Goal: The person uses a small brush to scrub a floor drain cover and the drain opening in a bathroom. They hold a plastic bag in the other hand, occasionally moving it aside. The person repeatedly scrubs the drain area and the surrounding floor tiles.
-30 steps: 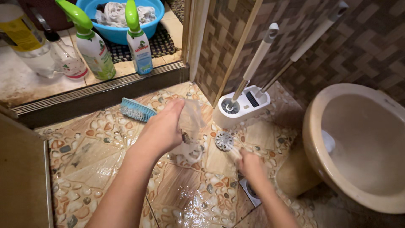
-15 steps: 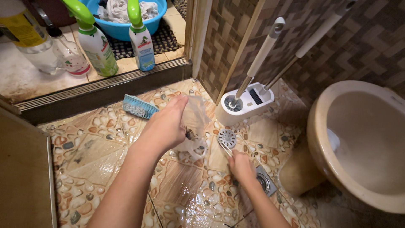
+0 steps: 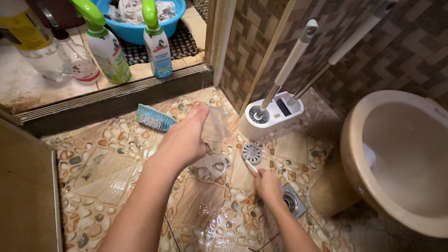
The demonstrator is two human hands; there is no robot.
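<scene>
Right hand [image 3: 268, 183] edged nearer the drain cover [image 3: 251, 152], tool touching it.

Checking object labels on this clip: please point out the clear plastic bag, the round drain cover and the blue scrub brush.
clear plastic bag [image 3: 215, 128]: head view, on its upper film beside the left hand's fingers.
round drain cover [image 3: 251, 153]: head view, centre of the grille.
blue scrub brush [image 3: 154, 117]: head view, on its bristle side.

Beyond the doorsill stand two white green-capped spray bottles [image 3: 108, 51] and a yellow-labelled clear bottle [image 3: 28, 39].
</scene>
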